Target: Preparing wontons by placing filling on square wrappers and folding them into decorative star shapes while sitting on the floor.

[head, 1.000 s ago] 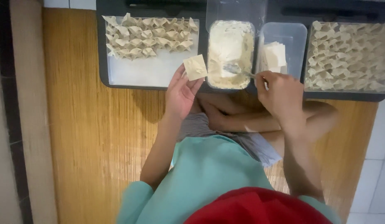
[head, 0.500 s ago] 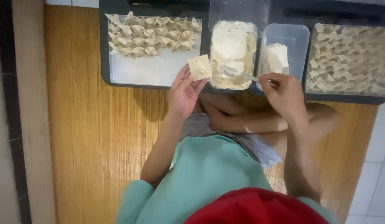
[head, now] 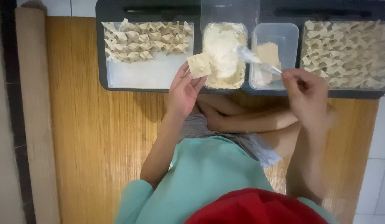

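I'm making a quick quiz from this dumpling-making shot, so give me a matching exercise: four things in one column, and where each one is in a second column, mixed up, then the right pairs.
Things:
1. square wrapper
2. spoon
3. tub of filling
4. stack of wrappers

Places:
A. in the clear container on the right of the filling
B. on the fingertips of the left hand
C. between the left tray and the clear container
D. held in the right hand, over the containers

Pairs: 1-B, 2-D, 3-C, 4-A
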